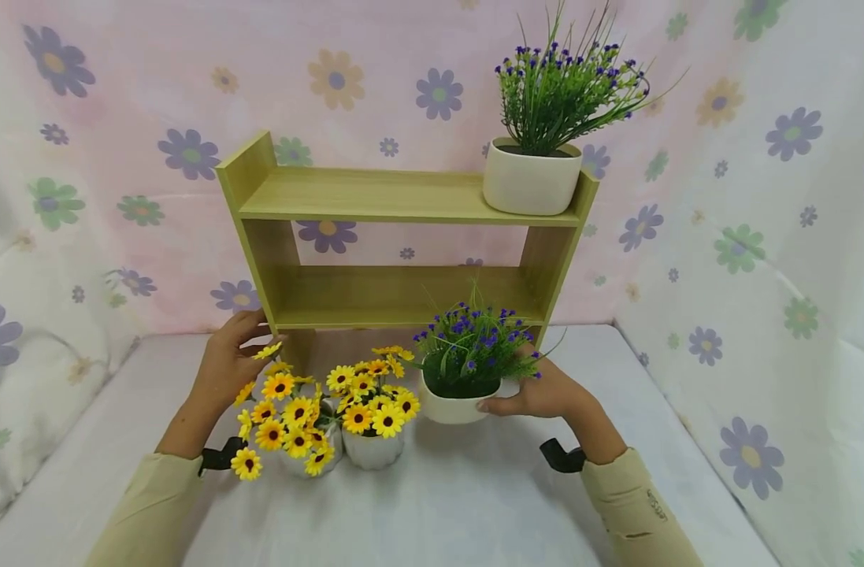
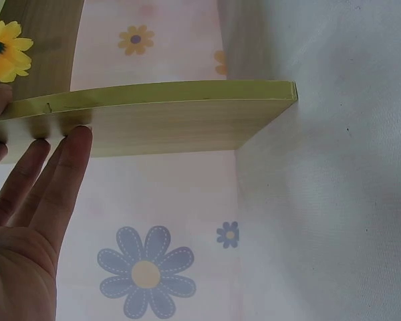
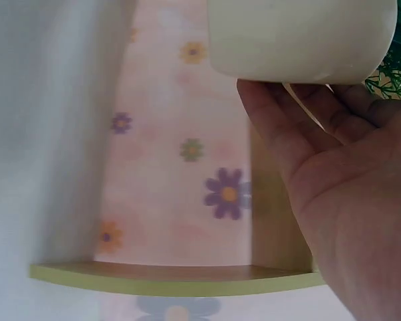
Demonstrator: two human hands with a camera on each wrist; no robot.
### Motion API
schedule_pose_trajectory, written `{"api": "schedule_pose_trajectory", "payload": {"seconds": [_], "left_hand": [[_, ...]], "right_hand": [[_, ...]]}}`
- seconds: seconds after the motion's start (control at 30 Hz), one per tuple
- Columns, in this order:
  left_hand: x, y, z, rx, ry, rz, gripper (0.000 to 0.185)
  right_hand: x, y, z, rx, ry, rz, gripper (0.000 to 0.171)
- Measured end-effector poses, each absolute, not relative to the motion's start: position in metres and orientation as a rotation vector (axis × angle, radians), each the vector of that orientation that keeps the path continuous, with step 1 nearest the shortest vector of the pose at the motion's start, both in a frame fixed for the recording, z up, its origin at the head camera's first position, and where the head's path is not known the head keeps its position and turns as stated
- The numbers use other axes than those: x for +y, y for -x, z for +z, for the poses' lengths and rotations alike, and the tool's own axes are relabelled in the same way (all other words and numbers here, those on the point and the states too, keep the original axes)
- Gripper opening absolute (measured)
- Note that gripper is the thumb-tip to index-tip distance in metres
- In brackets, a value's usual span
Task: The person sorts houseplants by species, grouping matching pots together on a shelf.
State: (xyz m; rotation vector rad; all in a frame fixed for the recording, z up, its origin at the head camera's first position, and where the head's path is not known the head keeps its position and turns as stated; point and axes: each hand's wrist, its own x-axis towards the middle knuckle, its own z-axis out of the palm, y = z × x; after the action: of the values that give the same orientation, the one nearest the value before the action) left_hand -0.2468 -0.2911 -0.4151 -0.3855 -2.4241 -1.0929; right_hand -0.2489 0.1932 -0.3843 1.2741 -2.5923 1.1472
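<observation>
A small wooden shelf [image 1: 375,295] with two visible boards stands on the table. My left hand [image 1: 229,358] pinches the front edge of its left side panel [image 2: 167,127]. In the left wrist view the thumb is on one face and the fingers [image 2: 67,180] on the other. My right hand [image 1: 545,386] holds a cream oval pot [image 1: 453,405] of purple-flowered greenery [image 1: 470,342] in front of the shelf's lower right part. Its thumb lies on the pot's front; the fingers [image 3: 274,120] reach along the other side in the right wrist view.
A matching potted plant [image 1: 534,181] stands at the right end of the shelf's top board. Two grey-white pots of yellow flowers, one at left [image 1: 297,421] and one at centre [image 1: 371,449], sit before the shelf. Flower-printed cloth [image 1: 729,236] surrounds the white table [image 1: 474,504].
</observation>
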Motion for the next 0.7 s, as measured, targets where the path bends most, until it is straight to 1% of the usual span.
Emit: {"api": "schedule_pose_trajectory", "payload": {"seconds": [0.07, 0.2, 0.27, 0.3, 0.37, 0.5, 0.57, 0.6, 0.7], "left_hand": [[-0.291, 0.247, -0.415, -2.426, 0.377, -1.093, 0.06], [-0.291, 0.246, -0.415, -2.43, 0.37, -1.093, 0.06], [-0.29, 0.246, -0.415, -2.429, 0.365, -1.1, 0.06], [-0.29, 0.246, -0.415, -2.427, 0.367, -1.103, 0.061], [-0.29, 0.246, -0.414, -2.424, 0.367, -1.112, 0.061], [-0.29, 0.246, -0.413, -2.419, 0.39, -1.118, 0.063], [-0.29, 0.246, -0.413, -2.415, 0.402, -1.115, 0.063], [-0.29, 0.245, -0.413, -2.412, 0.404, -1.116, 0.063], [-0.29, 0.245, -0.413, -2.401, 0.407, -1.126, 0.063]], "right_hand": [[0.195, 0.248, -0.378, -2.554, -1.292, 1.134, 0.086], [0.195, 0.249, -0.36, -2.453, -1.361, 1.159, 0.092], [0.195, 0.249, -0.348, -2.417, -1.377, 1.175, 0.088], [0.195, 0.249, -0.341, -2.41, -1.374, 1.181, 0.082], [0.194, 0.249, -0.325, -2.413, -1.334, 1.209, 0.077], [0.191, 0.244, -0.291, -2.48, -1.151, 1.291, 0.08], [0.187, 0.245, -0.274, -2.463, -1.129, 1.381, 0.088], [0.184, 0.245, -0.266, -2.442, -1.142, 1.4, 0.088], [0.175, 0.25, -0.246, -2.33, -1.241, 1.475, 0.076]]}}
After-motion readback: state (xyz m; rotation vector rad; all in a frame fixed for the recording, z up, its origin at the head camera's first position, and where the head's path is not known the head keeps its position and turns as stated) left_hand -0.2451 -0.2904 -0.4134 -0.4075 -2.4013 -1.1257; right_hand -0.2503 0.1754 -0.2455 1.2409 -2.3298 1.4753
